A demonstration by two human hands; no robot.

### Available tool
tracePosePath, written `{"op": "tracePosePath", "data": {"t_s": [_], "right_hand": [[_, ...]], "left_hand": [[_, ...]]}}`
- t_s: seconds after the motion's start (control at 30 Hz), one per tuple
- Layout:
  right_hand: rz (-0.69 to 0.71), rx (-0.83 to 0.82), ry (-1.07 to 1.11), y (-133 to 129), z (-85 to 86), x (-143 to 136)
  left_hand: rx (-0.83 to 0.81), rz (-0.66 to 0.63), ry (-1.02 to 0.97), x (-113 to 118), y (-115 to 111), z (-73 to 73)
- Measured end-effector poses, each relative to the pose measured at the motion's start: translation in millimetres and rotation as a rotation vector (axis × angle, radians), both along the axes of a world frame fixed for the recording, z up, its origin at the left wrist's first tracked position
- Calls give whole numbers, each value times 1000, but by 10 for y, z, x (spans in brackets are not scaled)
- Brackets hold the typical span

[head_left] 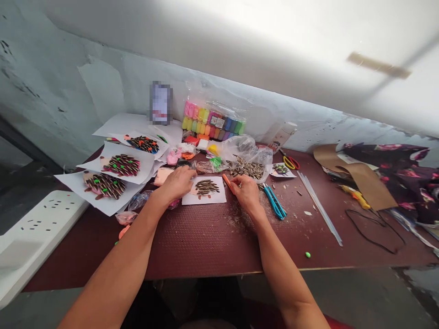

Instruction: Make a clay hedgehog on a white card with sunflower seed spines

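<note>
A white card (190, 199) lies in front of me, bearing a hedgehog figure (206, 187) with spines of dark, striped sunflower seeds over a pale body. My left hand (175, 183) rests by the card's upper left corner, its fingers curled down next to a dark packet (185, 163); what they hold, if anything, is hidden. Right of the card, my right hand (246, 192) pinches an orange stick (226, 179) whose tip points toward the card. Beyond that hand, sunflower seeds (248, 168) spill from a clear plastic bag (242, 145).
Finished hedgehog sheets (120, 165) are stacked at left near a white power strip (32, 228). Coloured clay packs (214, 121) and a phone (160, 103) stand by the wall. Blue-handled cutter (275, 203), scissors (291, 161), glue sticks (320, 210) and a yellow glue gun (357, 196) lie to the right.
</note>
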State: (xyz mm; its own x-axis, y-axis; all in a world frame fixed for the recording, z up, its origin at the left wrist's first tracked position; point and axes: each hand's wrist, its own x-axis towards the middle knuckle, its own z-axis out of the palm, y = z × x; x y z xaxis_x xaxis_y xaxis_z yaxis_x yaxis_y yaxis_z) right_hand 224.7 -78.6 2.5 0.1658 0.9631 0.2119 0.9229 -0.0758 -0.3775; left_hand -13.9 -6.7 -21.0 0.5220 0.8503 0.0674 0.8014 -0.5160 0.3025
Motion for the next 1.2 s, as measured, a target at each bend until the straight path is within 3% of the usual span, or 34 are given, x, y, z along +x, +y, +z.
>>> {"op": "tracePosePath", "data": {"t_s": [0.33, 0.63, 0.87, 1.03, 1.2], "right_hand": [[211, -49, -134, 68, -152, -14], [296, -51, -378, 82, -76, -5], [354, -27, -443, 58, -34, 23], [283, -32, -366, 32, -15, 67], [166, 124, 11, 31, -32, 30]], "left_hand": [[20, 9, 29, 7, 14, -30], [5, 13, 46, 15, 2, 19], [0, 1, 24, 2, 4, 14], [11, -11, -12, -11, 29, -30], [-5, -12, -3, -4, 32, -22]]}}
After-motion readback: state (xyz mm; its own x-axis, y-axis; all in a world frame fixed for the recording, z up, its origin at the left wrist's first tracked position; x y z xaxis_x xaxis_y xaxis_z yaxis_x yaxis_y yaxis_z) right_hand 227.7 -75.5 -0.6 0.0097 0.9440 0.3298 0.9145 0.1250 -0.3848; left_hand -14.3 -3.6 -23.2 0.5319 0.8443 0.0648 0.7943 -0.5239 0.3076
